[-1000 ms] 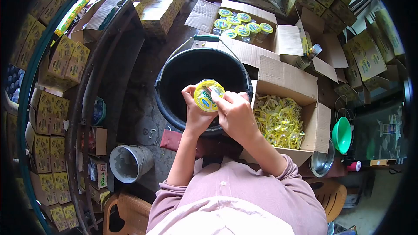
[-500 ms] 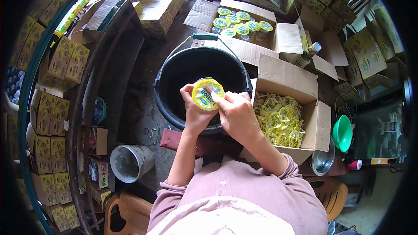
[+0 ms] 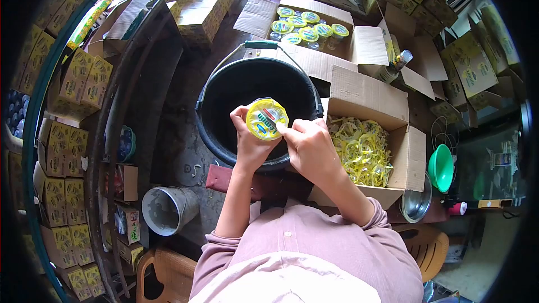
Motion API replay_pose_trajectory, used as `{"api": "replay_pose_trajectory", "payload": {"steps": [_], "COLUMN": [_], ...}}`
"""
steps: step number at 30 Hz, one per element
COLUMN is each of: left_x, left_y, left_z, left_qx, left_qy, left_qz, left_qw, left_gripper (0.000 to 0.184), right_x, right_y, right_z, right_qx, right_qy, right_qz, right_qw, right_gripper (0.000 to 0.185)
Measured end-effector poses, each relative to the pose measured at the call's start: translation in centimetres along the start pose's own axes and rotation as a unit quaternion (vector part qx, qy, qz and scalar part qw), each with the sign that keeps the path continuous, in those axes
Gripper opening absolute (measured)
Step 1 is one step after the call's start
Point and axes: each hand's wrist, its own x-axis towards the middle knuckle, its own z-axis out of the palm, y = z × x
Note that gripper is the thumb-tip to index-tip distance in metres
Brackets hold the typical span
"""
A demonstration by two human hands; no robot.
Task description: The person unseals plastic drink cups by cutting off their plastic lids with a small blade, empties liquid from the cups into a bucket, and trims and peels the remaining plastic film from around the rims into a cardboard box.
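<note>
My left hand (image 3: 252, 145) is wrapped around a plastic cup (image 3: 267, 119) with a yellow printed lid reading "Lemon", holding it over the near part of a black bucket (image 3: 216, 143). Against the right edge of that lid rest the fingertips of my right hand (image 3: 310, 148), closed in a pinch. Whatever lies between them is too small to make out. Right of the bucket, an open carton (image 3: 415, 160) holds a heap of yellow and clear plastic strips (image 3: 362, 151).
Beyond the bucket stands an open carton (image 3: 255, 17) with several yellow-lidded cups (image 3: 307, 33). A grey pail (image 3: 168, 210) is at left, beside a dark shelf rack (image 3: 104, 151). At right are a green bowl (image 3: 441, 168) and a metal bowl (image 3: 416, 202). Stacked cartons (image 3: 208, 8) surround the area.
The cup's lid has turned slightly in my left hand. My right fingertips have shifted from over the lid to its right edge.
</note>
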Motion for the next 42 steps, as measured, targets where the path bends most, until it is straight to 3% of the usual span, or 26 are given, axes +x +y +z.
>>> {"api": "replay_pose_trajectory", "payload": {"steps": [18,21,27,29,31,33,36,42], "left_x": [0.0,0.0,0.2,0.2,0.3,0.2,0.1,0.1], "left_y": [0.3,0.4,-0.2,0.5,1.0,1.2,1.2,1.1], "left_z": [0.0,0.0,-0.4,-0.4,-0.3,-0.3,-0.6,-0.8], "left_qx": [0.016,0.065,0.072,0.006,-0.048,-0.087,-0.122,-0.151], "left_qy": [-0.025,-0.009,-0.028,-0.06,-0.09,-0.116,-0.153,-0.177], "left_qz": [-0.022,0.023,0.012,-0.019,-0.035,-0.036,-0.067,-0.072], "left_qw": [0.999,0.998,0.997,0.998,0.994,0.989,0.978,0.97], "left_gripper": [0.075,0.073,0.074,0.073,0.072,0.072,0.074,0.075], "right_x": [-1.1,-1.3,-1.5,-0.8,0.3,1.0,1.3,1.3], "right_y": [0.3,0.4,1.7,2.6,3.7,5.1,5.1,5.3], "right_z": [-2.7,-3.2,-5.1,-5.7,-5.1,-4.2,-2.8,-1.5], "right_qx": [-0.024,-0.027,0.006,0.016,0.041,0.043,0.081,0.087], "right_qy": [-0.053,-0.06,-0.061,-0.036,0.048,0.04,0.039,0.019], "right_qz": [0.004,0.007,0.006,0.008,-0.057,-0.148,-0.21,-0.2], "right_qw": [0.998,0.998,0.998,0.999,0.996,0.987,0.974,0.976], "right_gripper": [0.03,0.03,0.028,0.028,0.034,0.036,0.037,0.037]}}
